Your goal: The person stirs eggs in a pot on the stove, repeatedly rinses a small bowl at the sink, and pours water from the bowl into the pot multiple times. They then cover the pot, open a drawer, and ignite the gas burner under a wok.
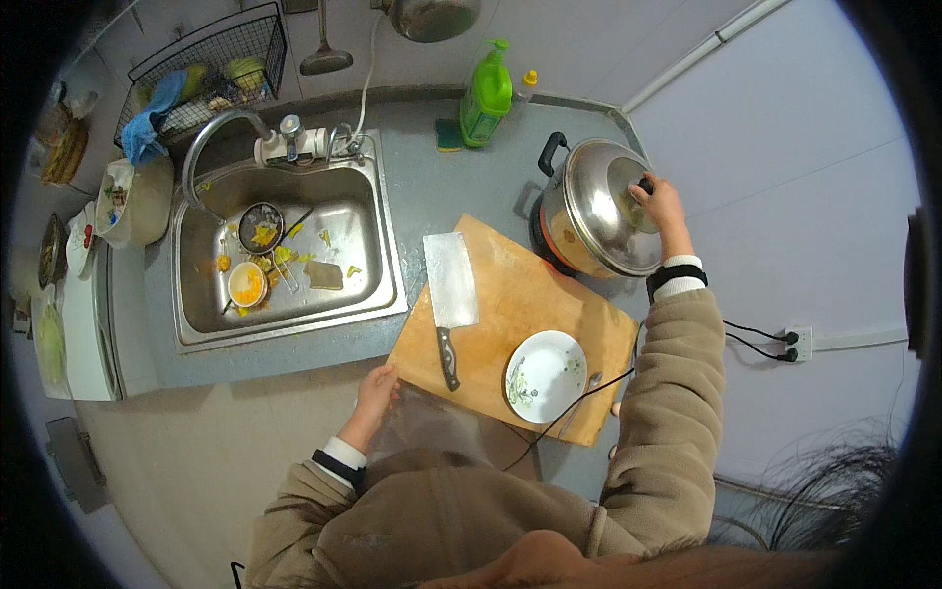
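Observation:
My right hand (pixel 659 206) grips the black knob of a steel pot lid (pixel 607 195). Beneath the lid is a large steel pot (pixel 578 239) on a round cooker with a glowing orange-red rim (pixel 557 247). The lid looks slightly tilted. My left hand (pixel 377 397) is at the near left corner of a wooden cutting board (pixel 508 287), its fingers curled against the edge; whether it grips the board is unclear. A cleaver (pixel 451 283) lies flat on the board. Right of it are a white floral plate (pixel 546 375) and a metal spoon (pixel 589 386).
A steel sink (pixel 346 213) holds a small pan (pixel 261 227), a bowl (pixel 247 284) and yellow scraps. A green pump bottle (pixel 487 96) stands behind a sponge (pixel 447 135). A black cable (pixel 570 408) crosses the board's near right part. A wall socket (pixel 798 344) holds two plugs.

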`<act>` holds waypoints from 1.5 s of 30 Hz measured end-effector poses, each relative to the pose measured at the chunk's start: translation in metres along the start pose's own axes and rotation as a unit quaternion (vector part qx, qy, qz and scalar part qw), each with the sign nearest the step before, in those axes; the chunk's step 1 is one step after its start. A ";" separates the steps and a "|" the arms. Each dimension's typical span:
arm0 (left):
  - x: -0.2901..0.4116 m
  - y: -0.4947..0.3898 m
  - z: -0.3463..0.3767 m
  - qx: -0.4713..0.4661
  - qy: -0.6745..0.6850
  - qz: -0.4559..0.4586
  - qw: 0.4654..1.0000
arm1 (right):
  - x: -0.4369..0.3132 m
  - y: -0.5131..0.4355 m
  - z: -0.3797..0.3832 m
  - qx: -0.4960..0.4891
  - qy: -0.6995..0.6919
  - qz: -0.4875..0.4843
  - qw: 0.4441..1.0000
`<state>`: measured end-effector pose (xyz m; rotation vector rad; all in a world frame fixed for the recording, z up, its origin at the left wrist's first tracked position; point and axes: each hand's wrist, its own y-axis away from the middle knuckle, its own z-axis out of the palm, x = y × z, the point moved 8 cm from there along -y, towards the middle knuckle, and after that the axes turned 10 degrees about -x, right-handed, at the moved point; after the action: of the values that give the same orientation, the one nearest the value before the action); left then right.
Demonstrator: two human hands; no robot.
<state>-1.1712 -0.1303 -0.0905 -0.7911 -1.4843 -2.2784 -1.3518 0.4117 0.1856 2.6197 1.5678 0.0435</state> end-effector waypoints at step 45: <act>-0.220 0.177 0.171 -0.521 -0.450 -0.288 0.666 | -0.057 0.891 0.127 0.151 -0.262 0.441 0.845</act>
<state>-0.8532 -0.0581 -0.0381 -2.2940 -0.3882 -3.4910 -0.5880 -0.0651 0.1406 2.9522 0.1428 -0.8314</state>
